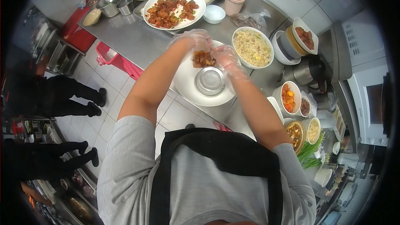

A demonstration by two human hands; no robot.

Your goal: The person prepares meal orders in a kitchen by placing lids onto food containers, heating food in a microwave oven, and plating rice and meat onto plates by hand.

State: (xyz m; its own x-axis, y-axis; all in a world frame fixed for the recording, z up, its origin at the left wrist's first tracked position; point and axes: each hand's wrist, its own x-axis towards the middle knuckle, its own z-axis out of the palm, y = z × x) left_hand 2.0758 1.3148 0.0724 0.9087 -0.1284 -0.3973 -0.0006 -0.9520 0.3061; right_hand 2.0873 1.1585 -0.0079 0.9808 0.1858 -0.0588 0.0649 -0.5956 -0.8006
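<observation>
Both my hands are in clear plastic gloves over a large white oval plate (185,81). Glossy browned meat pieces (203,59) lie close together on the plate's far part. My left hand (195,39) is at their far side, its fingers curled and partly hidden by the wrinkled glove. On the right, my right hand (226,58) has its fingers bent together at the edge of the meat. What either hand pinches is hidden. A round metal bowl (209,80) sits on the plate, nearer to me than the meat.
Ahead is a white plate of fried chunks (168,11), beside a small white bowl (214,14). A bowl of fried rice (252,48) stands right of my hands, with stacked bowls (291,41) beyond. Two people in dark trousers (71,96) stand on the left.
</observation>
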